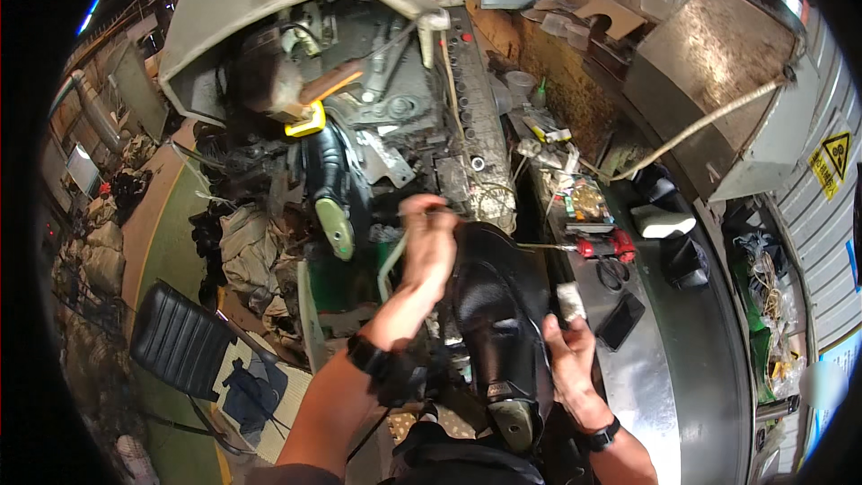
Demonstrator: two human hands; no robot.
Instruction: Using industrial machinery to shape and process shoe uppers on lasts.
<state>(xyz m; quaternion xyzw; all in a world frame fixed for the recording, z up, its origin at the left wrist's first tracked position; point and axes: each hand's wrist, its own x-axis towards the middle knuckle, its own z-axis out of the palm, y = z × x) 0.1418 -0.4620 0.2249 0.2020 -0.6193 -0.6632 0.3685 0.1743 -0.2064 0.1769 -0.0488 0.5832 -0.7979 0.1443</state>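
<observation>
A black leather boot [498,305] lies lengthwise in front of me, its broad rounded end away from me. A pale green block, apparently the end of a shoe last [514,422], shows at its near end. My right hand [572,364] is closed at the boot's right side, thumb against it; part of its grip is hidden. My left hand [426,247] is raised beside the boot's far left end, its fingers smeared by motion. Ahead to the left, a second black boot [328,166] with a pale green end sits in the machine [400,108], under a yellow part [306,120].
At right, a metal bench [628,377] holds a red power tool [606,245], a dark phone [620,321] and a small white piece [570,303]. Beyond is a dark belt [709,368] with a white-and-black shoe form [663,221]. A black chair [182,339] stands left.
</observation>
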